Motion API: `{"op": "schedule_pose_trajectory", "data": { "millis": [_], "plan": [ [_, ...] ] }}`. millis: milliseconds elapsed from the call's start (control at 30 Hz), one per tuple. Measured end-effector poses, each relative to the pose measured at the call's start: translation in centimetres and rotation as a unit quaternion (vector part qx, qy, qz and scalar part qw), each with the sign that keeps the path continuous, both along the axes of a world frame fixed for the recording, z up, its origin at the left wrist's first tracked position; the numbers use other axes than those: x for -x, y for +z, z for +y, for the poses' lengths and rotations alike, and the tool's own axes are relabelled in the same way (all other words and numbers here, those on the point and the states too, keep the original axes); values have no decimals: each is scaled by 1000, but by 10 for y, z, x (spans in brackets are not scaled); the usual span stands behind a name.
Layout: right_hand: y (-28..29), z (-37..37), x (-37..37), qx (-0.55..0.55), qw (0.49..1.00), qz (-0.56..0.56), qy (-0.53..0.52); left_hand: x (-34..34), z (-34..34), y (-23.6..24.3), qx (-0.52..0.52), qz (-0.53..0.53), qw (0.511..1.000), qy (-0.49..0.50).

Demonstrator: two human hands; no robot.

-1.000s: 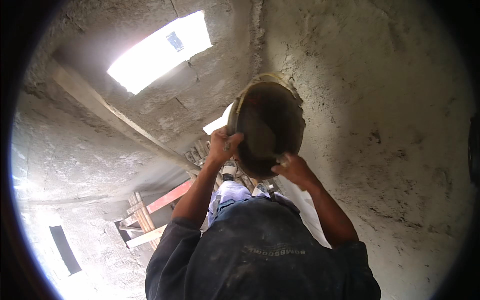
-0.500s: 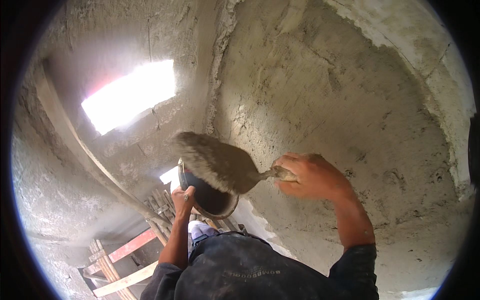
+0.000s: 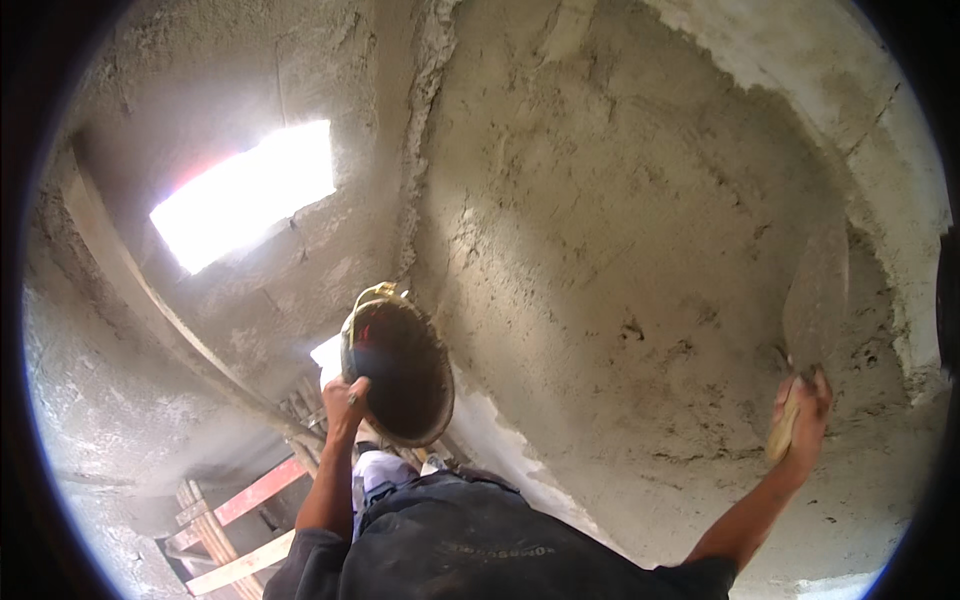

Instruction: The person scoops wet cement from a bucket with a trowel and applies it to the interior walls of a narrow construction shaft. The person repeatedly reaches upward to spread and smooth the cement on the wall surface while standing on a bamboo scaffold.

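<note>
My left hand [image 3: 347, 400] grips the rim of a dark, mortar-crusted bucket [image 3: 440, 410], tilted so that its dark inside shows; what lies at its bottom is too dark to make out. A pale handle stands up at its far rim. Out to the right, my right hand [image 3: 808, 410] is closed round the handle of a trowel [image 3: 818, 300]. The trowel's blade is smeared with grey and lies against, or very close to, the wet mortar on the wall [image 3: 620, 250]; its outline blurs into the mortar.
A bright window opening [image 3: 250, 195] is in the wall at the left. Below it a long curved ledge [image 3: 170, 310] runs down toward wooden poles and a red plank [image 3: 262, 492]. Rough, paler wall [image 3: 870, 110] borders the fresh mortar at the far right.
My right hand has swung the trowel from above the bucket out to the right wall. The mortar heaped on its blade no longer shows there. The bucket's opening is now uncovered.
</note>
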State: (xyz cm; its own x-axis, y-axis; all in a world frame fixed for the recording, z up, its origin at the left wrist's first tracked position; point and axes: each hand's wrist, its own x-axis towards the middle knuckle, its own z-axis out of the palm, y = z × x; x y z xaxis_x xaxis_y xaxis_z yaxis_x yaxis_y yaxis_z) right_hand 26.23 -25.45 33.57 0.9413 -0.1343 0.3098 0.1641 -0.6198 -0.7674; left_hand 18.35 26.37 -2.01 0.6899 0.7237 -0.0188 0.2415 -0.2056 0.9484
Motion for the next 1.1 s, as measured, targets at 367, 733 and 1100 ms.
{"op": "schedule_pose_trajectory", "data": {
  "millis": [367,733,1100],
  "plan": [
    [-264,200,-26,186,851,365,329,-20,6,39,-93,-111,969,-202],
    [-290,264,-9,458,768,125,429,-36,-13,95,-37,-9,964,-265],
    [-321,263,-20,449,741,304,396,-32,-84,56,-172,-55,938,-297]
  ]
}}
